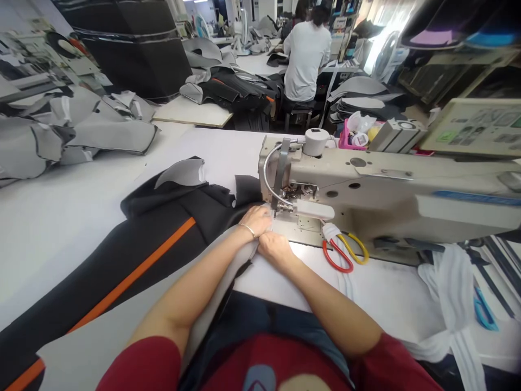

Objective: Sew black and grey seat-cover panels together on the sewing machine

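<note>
Maroon sleeves [142, 366], both hands' fingers [264, 224] clenched on smooth grey-backed black neoprene [163, 239]

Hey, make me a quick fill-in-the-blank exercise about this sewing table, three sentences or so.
The bracelet is on the person's ____ wrist.
The scissors beside the sewing machine have one red handle and one ____ handle.
The black fabric has a stripe coloured ____.

Missing words: left, yellow, orange.

Sewing machine [366, 184] ahead of you on table [61, 244], scissors [344, 252] just before machine, fabric strip [451, 293] to yr R, garment [154, 239] to yr L, cut panels [81, 130] beyond it, co-worker [307, 60] behind machine
</note>
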Motion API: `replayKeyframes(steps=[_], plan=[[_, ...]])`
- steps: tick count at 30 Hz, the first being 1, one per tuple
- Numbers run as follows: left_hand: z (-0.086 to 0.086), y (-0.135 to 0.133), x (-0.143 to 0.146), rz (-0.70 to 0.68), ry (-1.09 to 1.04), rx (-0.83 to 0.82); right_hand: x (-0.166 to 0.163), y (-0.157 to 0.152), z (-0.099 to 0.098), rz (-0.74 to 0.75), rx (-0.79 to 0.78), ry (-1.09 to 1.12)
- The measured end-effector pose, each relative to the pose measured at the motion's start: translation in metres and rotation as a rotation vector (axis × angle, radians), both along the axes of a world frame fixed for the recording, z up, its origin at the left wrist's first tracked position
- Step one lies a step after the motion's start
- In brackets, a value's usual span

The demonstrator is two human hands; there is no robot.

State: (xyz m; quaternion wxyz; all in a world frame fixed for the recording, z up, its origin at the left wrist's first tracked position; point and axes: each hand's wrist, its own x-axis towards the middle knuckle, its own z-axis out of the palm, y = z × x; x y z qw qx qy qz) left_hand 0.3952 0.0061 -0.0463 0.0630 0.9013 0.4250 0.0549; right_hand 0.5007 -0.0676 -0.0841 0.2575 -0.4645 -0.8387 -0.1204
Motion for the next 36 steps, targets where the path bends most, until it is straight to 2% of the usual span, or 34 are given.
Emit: replayKeyframes(steps=[7,14,20,30,33,36], plan=[[0.004,-0.003,0.003,0.004,0.03,-0.047,0.002,-0.004,0.007,-0.002,0.056,0.035],[0.0,0.003,0.001,-0.063,-0.001,0.028,0.003,-0.004,0.007,0.0,0.09,0.031],[-0.003,0.005,0.0,-0.156,-0.065,0.043,0.003,-0.005,0.008,-0.017,0.025,0.011],[-0.002,0.006,0.005,-0.117,-0.073,0.006,0.009,-0.003,0.015,0.046,-0.141,0.006],[-0.001,0.005,0.009,-0.12,-0.071,0.019,0.012,-0.004,0.022,0.063,-0.198,0.04],[0.001,0.005,0.011,-0.141,-0.085,0.023,0.026,-0.016,0.038,0.115,-0.314,0.008]])
